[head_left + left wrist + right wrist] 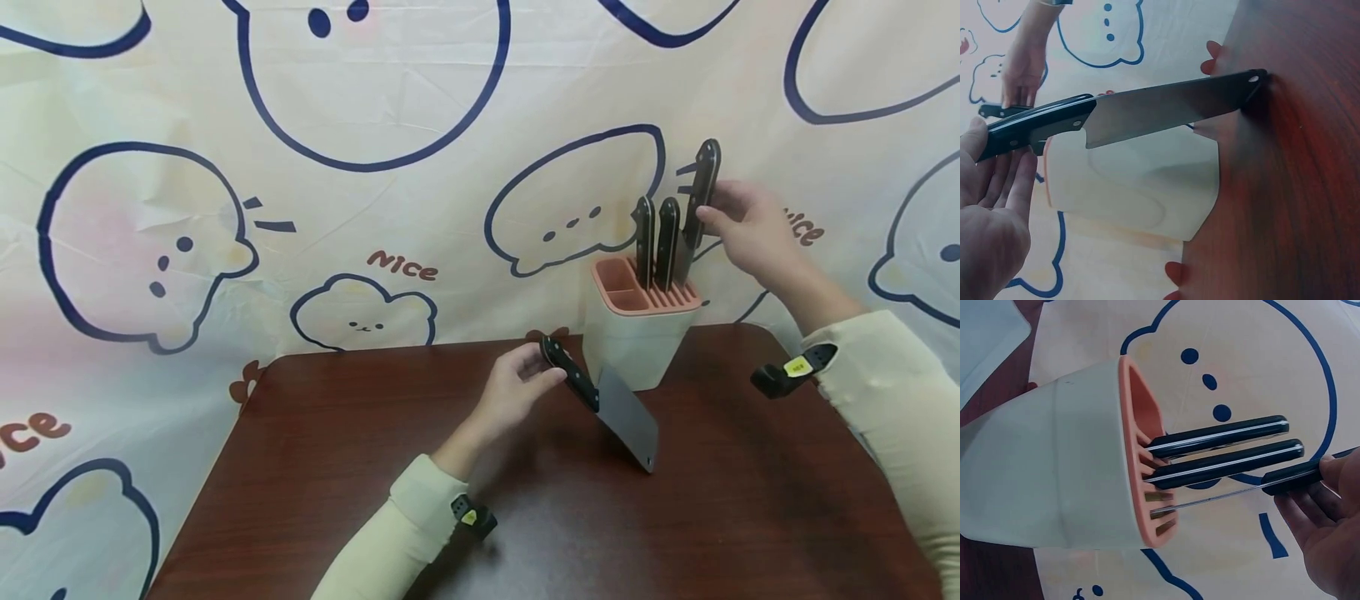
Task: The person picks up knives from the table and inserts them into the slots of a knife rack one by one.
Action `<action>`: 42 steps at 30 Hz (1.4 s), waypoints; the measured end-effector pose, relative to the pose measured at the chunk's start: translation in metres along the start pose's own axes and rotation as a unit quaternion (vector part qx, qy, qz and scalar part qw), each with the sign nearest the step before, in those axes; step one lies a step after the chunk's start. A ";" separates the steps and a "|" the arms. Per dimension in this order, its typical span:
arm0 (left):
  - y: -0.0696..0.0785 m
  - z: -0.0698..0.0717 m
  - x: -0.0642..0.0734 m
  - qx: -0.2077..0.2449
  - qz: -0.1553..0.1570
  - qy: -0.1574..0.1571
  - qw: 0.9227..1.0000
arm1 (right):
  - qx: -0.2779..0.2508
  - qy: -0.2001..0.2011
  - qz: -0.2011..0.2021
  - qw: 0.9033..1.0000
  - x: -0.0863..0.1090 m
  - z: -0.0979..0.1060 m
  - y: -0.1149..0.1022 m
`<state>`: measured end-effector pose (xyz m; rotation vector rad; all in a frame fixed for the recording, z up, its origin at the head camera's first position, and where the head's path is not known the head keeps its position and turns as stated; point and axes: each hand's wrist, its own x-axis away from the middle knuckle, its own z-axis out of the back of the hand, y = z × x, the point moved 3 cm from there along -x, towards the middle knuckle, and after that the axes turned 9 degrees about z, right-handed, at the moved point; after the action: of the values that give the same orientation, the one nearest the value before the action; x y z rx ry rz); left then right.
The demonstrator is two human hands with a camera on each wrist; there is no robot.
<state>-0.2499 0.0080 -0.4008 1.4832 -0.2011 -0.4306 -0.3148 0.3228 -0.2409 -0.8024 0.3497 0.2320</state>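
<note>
My left hand [513,387] grips the black handle of a cleaver [630,421] near its end. Its broad blade slants down to the right in front of the knife holder [630,350], the far end close to the tabletop; whether it touches I cannot tell. My right hand [753,229] pinches the black handle of another knife [1291,478], whose blade is partly inside a slot of the holder's pink top. Two more knives, a left one [1222,436] and a middle one [1229,464], stand in neighbouring slots with only their black handles showing.
The white holder stands at the back of the dark wooden table [360,467], close to a cartoon-printed cloth [360,208]. Open compartments [618,279] fill the left of its top. A wrist camera [795,371] sits on each sleeve.
</note>
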 end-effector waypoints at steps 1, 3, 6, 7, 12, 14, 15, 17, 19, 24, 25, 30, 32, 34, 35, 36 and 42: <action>0.001 0.001 0.000 0.001 -0.001 0.000 1.000 | -0.001 -0.002 -0.001 1.000 0.001 -0.001 0.001; 0.004 0.003 0.002 0.002 -0.005 0.000 1.000 | -0.004 -0.006 0.000 1.000 0.002 -0.003 0.003; 0.009 0.006 0.003 0.009 -0.017 -0.003 1.000 | -0.001 -0.009 0.003 1.000 0.004 -0.006 0.006; 0.010 0.007 0.003 0.011 -0.022 -0.005 1.000 | 0.000 -0.011 0.002 1.000 0.005 -0.007 0.007; 0.017 0.013 0.005 0.012 -0.038 -0.002 0.999 | 0.003 -0.019 -0.009 1.000 0.009 -0.014 0.014; 0.019 0.015 0.006 0.010 -0.039 0.001 0.999 | 0.005 -0.022 -0.016 1.000 0.010 -0.017 0.017; 0.020 0.016 0.007 0.008 -0.040 0.002 0.999 | 0.005 -0.022 -0.017 1.000 0.011 -0.019 0.018; 0.023 0.019 0.008 0.005 -0.037 0.007 0.999 | 0.008 -0.018 -0.016 1.000 0.011 -0.022 0.021; 0.026 0.021 0.009 0.002 -0.038 0.010 0.999 | 0.006 -0.018 -0.013 1.000 0.012 -0.025 0.023; 0.032 0.027 0.012 -0.003 -0.042 0.015 0.999 | -0.011 -0.026 -0.006 1.000 0.016 -0.030 0.030; 0.033 0.028 0.012 -0.004 -0.042 0.017 0.999 | -0.013 -0.027 -0.005 1.000 0.017 -0.031 0.032; 0.038 0.033 0.013 -0.015 -0.043 0.021 0.999 | -0.012 -0.033 -0.006 0.999 0.021 -0.034 0.038; 0.040 0.036 0.014 -0.020 -0.044 0.022 0.999 | -0.010 -0.034 -0.008 0.999 0.021 -0.035 0.040; 0.042 0.039 0.015 -0.024 -0.043 0.024 0.998 | -0.007 -0.038 -0.013 0.999 0.022 -0.036 0.041; 0.043 0.040 0.015 -0.026 -0.044 0.025 0.998 | -0.005 -0.040 -0.015 0.999 0.023 -0.036 0.041; 0.045 0.042 0.016 -0.028 -0.044 0.026 0.998 | -0.003 -0.041 -0.018 0.999 0.023 -0.036 0.041; 0.051 0.050 0.017 -0.027 -0.060 0.023 0.998 | -0.002 -0.044 -0.023 0.999 0.024 -0.037 0.042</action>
<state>-0.2458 -0.0436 -0.3484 1.4560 -0.0637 -0.4936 -0.3146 0.3255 -0.3021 -0.8014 0.2486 0.2240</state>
